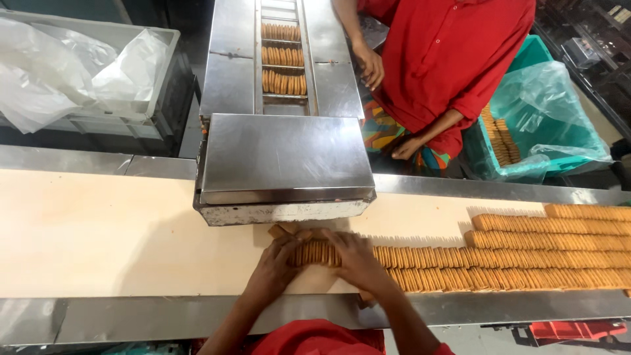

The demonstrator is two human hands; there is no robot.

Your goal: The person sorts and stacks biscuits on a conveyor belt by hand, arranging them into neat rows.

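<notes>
Biscuit stack (314,252) mid-belt (131,236), under steel hood's (286,161) front edge | long axis along belt | we clamp its ends: left hand (276,266), right hand (358,263) | both equally near

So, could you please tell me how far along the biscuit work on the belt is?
Done: three batches sit in the feed channel. In hand: the left hand and right hand squeeze a short stack of biscuits between them. Left: long rows of biscuits wait on the belt.
</notes>
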